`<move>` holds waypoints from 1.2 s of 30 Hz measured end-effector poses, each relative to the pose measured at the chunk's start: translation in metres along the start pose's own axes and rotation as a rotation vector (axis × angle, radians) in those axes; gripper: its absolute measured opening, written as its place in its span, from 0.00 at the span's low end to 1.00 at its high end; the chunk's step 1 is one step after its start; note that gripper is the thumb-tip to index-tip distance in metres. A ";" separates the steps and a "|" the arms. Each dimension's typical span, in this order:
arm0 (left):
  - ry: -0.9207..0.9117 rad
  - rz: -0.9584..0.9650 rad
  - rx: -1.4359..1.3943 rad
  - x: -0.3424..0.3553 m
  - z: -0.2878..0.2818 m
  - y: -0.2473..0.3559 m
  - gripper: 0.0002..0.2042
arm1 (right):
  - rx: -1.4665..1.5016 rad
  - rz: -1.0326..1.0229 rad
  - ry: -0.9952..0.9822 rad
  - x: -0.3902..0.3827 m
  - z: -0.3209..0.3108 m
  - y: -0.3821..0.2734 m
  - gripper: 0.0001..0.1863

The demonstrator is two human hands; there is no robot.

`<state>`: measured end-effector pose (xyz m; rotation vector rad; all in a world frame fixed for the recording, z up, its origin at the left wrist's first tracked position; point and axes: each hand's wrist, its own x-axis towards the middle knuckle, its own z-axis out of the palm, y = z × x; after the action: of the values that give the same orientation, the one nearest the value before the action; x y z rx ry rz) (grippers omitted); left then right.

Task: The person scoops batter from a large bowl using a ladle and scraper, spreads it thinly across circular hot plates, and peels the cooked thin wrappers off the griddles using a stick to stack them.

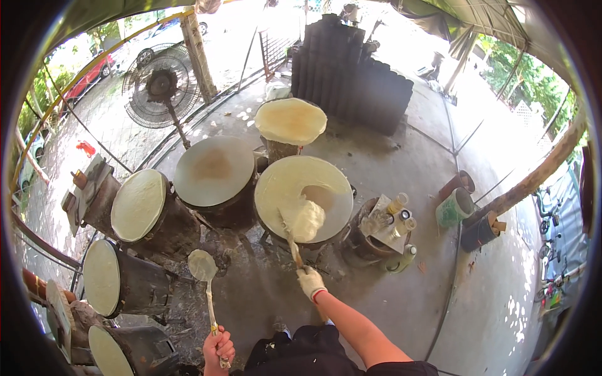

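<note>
Gray floor [392, 313] lies below; left hand [218, 347] grips a ladle [202, 266], right hand [311, 283] a scraper's easy-to-hold handle [295, 252], soft-looking dough [308, 222] ahead.

Right hand [311, 283] holding scraper [293, 247], pale dough [308, 222], griddle [340, 212], left hand [218, 348] holding ladle [203, 267]

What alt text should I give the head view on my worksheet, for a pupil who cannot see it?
A gloved right hand holds a brown-handled tool at a pale, dough-like lump on a round griddle; the bare left hand holds a long-handled ladle. Other round griddles stand to the left and beyond, with a large fan farther back.
</note>
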<state>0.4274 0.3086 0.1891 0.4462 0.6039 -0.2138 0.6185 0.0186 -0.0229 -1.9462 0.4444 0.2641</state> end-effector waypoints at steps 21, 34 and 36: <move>-0.024 0.119 0.042 0.031 0.177 -0.192 0.10 | -0.287 -0.185 -0.138 0.062 -0.235 0.038 0.20; 0.005 0.108 0.162 0.051 0.203 -0.191 0.09 | -0.258 -0.216 -0.138 0.078 -0.265 0.033 0.19; 0.014 0.074 0.167 0.056 0.204 -0.185 0.08 | -0.351 -0.244 0.007 0.133 -0.266 0.020 0.18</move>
<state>0.5150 0.0465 0.2424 0.6311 0.5841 -0.1915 0.7251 -0.2563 0.0173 -2.3208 0.1677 0.1863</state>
